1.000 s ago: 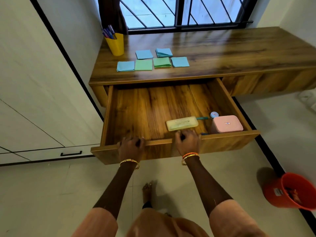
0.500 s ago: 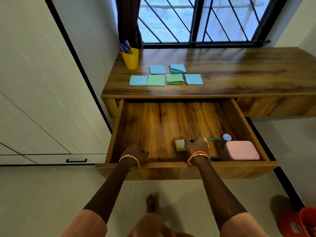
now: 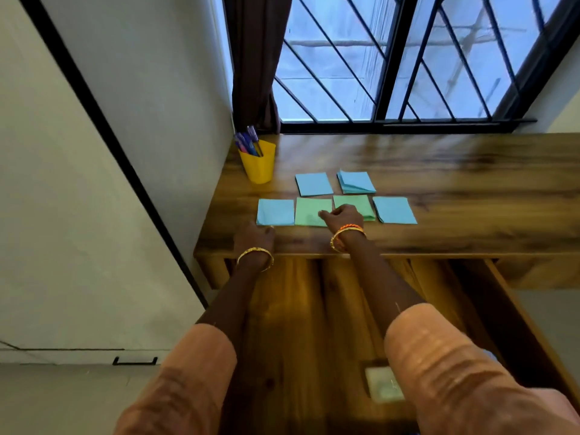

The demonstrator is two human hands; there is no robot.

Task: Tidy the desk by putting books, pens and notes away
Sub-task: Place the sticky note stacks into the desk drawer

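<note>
Several square paper notes lie on the wooden desk [image 3: 439,189]: blue ones [image 3: 313,184], [image 3: 357,182], [image 3: 275,212], [image 3: 394,210] and green ones [image 3: 309,211], [image 3: 361,205]. My right hand [image 3: 342,215] rests on the two green notes, fingers curled and touching the paper. My left hand [image 3: 255,235] sits on the desk's front edge, just below the leftmost blue note, with nothing in it. A yellow cup [image 3: 258,164] with several pens stands at the back left corner.
The drawer [image 3: 314,324] below the desk is pulled out under my arms. A pale green case [image 3: 381,384] lies in it, partly hidden by my right sleeve. A wall and cupboard panel [image 3: 78,215] stand to the left, a barred window [image 3: 408,58] behind.
Both hands left the drawer and went up onto the desk top. My right hand let go of the green case and now touches the green notes. The view tilted upward.
</note>
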